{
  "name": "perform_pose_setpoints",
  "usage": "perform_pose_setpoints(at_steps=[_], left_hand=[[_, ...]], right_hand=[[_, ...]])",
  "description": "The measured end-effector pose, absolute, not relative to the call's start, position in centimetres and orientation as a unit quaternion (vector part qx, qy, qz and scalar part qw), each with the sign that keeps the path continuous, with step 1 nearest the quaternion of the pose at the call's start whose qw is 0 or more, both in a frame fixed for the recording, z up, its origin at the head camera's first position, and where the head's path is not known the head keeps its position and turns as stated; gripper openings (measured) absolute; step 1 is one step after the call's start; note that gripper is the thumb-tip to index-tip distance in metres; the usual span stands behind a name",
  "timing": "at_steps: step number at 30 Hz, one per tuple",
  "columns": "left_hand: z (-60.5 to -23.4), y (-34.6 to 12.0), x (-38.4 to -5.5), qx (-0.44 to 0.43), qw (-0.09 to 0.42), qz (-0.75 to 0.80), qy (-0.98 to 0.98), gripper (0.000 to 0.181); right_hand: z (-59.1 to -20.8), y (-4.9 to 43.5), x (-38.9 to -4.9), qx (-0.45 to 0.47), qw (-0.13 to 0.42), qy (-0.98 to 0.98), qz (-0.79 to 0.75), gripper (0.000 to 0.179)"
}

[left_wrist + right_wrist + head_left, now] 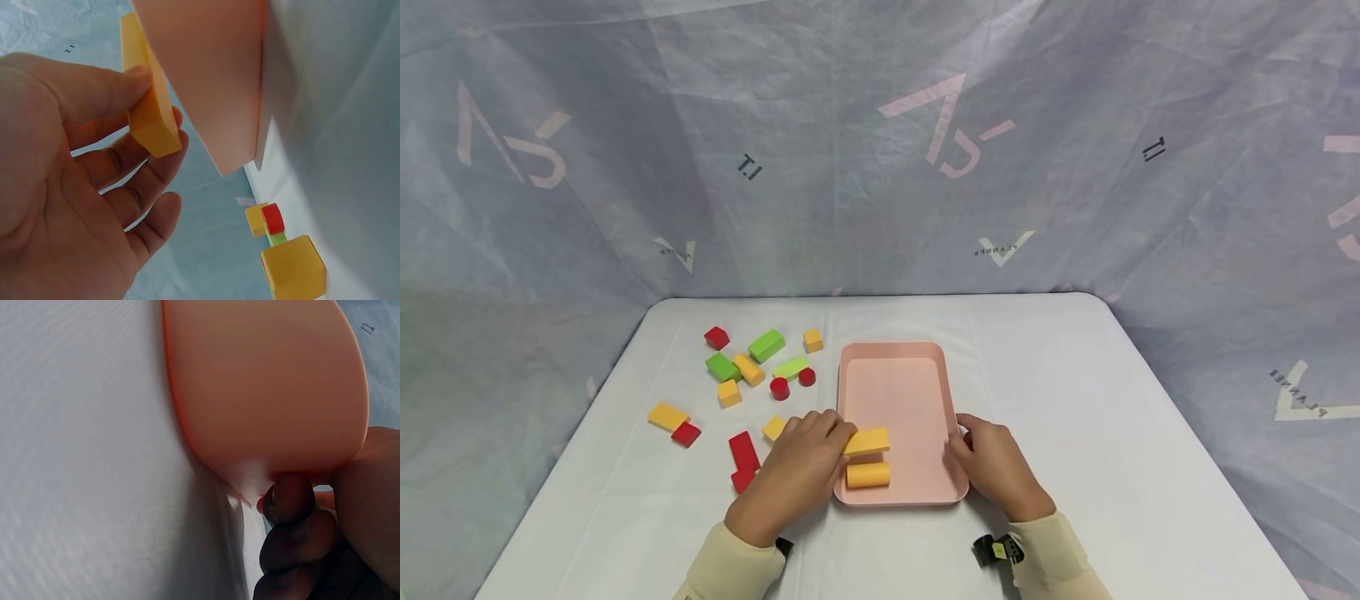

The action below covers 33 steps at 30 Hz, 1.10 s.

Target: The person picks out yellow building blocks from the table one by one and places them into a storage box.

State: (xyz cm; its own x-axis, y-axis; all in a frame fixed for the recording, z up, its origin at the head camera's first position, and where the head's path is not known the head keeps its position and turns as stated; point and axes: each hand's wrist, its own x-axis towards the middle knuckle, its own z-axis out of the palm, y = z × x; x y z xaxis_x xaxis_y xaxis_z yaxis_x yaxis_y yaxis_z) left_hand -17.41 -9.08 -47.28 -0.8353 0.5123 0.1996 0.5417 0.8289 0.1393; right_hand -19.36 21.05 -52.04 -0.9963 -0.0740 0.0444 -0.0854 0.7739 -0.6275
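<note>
A yellow rectangular block [867,442] is pinched between the thumb and fingers of my left hand [805,467], over the left side of the pink tray [895,375]. The left wrist view shows the same yellow block [147,94] held beside the tray's outer wall [212,75]. Just below it in the head view, a yellow cylinder [868,476] lies inside the tray. My right hand [996,462] grips the tray's right rim, with curled fingers against the outer wall [269,394] in the right wrist view.
Left of the tray, several loose blocks lie on the white table [1075,400]: green blocks [767,345], red cylinders [779,388], yellow cubes [728,393] and a red rectangular block [744,451]. A grey printed cloth [820,225] hangs behind the table.
</note>
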Motion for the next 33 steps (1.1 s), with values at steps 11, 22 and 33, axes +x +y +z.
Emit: perform_pose_setpoints(at_steps=[11,22,33], left_hand=[[-47.44,-8.75,-17.42,-0.279,0.073,-0.093,-0.953,0.036],[-47.50,-8.65,-17.55,-0.285,0.073,-0.097,-0.951,0.037],[-47.52,-8.31,-17.68,-0.284,0.062,-0.094,-0.952,0.040]], right_hand=[[-52.10,21.04,-19.40,0.043,0.006,-0.942,0.332,0.022],[-52.03,21.02,-19.37,0.045,0.007,-0.941,0.334,0.018],[-51.95,21.00,-19.42,0.038,0.001,-0.943,0.331,0.020]])
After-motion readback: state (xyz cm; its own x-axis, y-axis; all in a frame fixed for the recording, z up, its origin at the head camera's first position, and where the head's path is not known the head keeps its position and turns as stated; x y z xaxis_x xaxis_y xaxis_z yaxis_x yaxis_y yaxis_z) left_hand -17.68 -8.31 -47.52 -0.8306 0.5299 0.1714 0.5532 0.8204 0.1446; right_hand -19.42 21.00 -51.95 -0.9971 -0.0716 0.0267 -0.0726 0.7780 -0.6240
